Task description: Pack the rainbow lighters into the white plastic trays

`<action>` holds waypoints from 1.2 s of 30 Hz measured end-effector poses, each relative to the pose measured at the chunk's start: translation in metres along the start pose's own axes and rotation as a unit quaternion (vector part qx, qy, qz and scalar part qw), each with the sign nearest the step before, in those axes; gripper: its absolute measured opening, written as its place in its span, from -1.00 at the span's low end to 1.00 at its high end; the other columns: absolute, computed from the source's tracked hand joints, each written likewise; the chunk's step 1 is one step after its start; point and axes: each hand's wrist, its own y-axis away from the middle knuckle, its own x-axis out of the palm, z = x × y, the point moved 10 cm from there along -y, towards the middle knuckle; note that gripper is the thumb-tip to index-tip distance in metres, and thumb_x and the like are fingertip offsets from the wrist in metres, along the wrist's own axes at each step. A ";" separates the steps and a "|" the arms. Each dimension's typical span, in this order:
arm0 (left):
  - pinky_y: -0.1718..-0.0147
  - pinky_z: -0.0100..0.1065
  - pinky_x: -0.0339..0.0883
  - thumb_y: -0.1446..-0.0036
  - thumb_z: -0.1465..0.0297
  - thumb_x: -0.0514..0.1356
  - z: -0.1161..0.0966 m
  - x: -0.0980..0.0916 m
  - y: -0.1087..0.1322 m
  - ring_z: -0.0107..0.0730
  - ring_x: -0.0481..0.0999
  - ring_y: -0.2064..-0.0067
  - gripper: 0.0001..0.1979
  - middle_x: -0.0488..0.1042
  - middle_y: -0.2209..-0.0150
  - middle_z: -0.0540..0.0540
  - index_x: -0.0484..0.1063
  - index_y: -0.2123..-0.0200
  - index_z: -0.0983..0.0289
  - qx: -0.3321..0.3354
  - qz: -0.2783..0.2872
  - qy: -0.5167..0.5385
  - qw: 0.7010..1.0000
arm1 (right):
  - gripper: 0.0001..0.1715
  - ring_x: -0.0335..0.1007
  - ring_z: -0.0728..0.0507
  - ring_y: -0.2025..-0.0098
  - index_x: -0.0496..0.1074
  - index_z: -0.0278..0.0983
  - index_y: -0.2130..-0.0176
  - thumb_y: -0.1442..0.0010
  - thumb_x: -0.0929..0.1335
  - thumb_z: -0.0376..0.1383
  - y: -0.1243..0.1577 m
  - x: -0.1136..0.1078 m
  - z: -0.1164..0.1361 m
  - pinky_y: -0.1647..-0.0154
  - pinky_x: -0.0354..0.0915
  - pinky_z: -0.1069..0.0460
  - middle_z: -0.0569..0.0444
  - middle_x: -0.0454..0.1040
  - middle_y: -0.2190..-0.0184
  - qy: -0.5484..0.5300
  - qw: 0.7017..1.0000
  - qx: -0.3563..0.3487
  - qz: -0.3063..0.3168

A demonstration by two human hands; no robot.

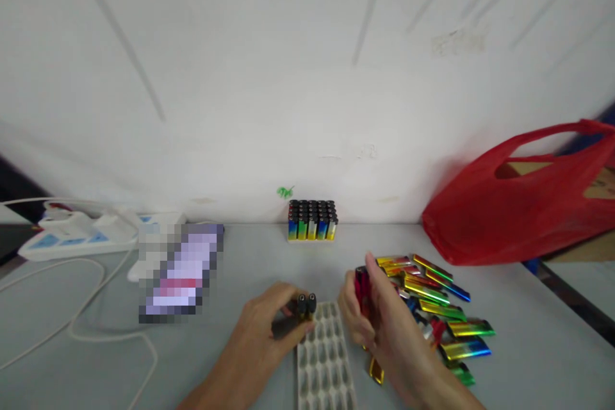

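Two black-topped lighters (306, 305) stand side by side at the far left end of a white slotted tray (323, 359), pinched between the thumb and fingers of my left hand (266, 323). Whether their bases sit in the slots is hidden. My right hand (377, 314), just right of the tray, is closed around red lighters (364, 288); the fingers hide how many. Beside and partly behind that hand lies a loose pile of shiny lighters (435, 301) in gold, green, blue and red. The nearer slots of the tray hold nothing.
A full block of upright lighters (312, 221) stands against the wall. A power strip (91, 237) with white cables and a blurred-out phone (185, 272) lie at the left. A red plastic bag (504, 205) rests at the back right.
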 end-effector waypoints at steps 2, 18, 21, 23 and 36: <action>0.10 -0.29 0.41 -0.18 0.36 0.40 0.000 0.001 0.001 -0.17 0.66 0.14 -0.90 0.69 0.21 0.01 0.65 0.20 0.16 0.004 -0.002 0.005 1.000 | -0.19 -0.24 0.02 0.61 0.27 -0.20 0.54 -0.38 0.32 0.35 -0.005 0.017 -0.009 0.61 -0.18 0.06 0.30 -0.01 0.67 -0.121 0.990 0.036 0.058; 0.13 -0.32 0.43 -0.24 0.31 0.38 0.005 0.003 0.000 -0.18 0.67 0.16 -0.93 0.70 0.22 0.00 0.64 0.21 0.14 0.017 -0.002 0.000 1.000 | -0.38 -0.25 0.06 0.56 0.40 -0.24 0.33 -0.22 0.58 0.18 0.001 0.014 -0.039 0.60 -0.13 0.17 0.32 0.08 0.56 -0.237 0.966 0.082 0.066; 0.12 -0.33 0.43 -0.25 0.31 0.38 0.005 0.004 0.000 -0.19 0.67 0.16 -0.93 0.70 0.22 -0.01 0.64 0.20 0.13 0.019 -0.004 0.003 1.000 | -0.42 -0.14 0.01 0.49 0.53 -0.30 0.28 -0.23 0.58 0.15 -0.003 0.007 -0.038 0.50 0.01 0.14 0.25 0.15 0.52 -0.241 0.969 0.033 0.040; 0.12 -0.33 0.43 -0.24 0.33 0.38 0.004 0.002 0.000 -0.19 0.67 0.15 -0.94 0.70 0.22 -0.01 0.64 0.21 0.13 0.009 -0.005 0.001 1.000 | -0.41 -0.15 0.00 0.47 0.55 -0.31 0.29 -0.21 0.59 0.15 -0.003 0.005 -0.037 0.48 0.01 0.12 0.25 0.12 0.52 -0.247 0.968 0.026 0.034; 0.07 -0.29 0.46 -0.19 0.33 0.36 0.003 0.001 0.000 -0.15 0.70 0.10 -0.87 0.73 0.17 0.01 0.66 0.17 0.14 -0.014 0.009 0.016 1.000 | -0.52 -0.08 -0.10 0.39 0.45 -0.26 0.45 -0.38 0.45 -0.02 0.004 0.024 -0.016 0.40 0.01 0.02 0.14 0.14 0.45 -0.205 0.970 -0.031 0.128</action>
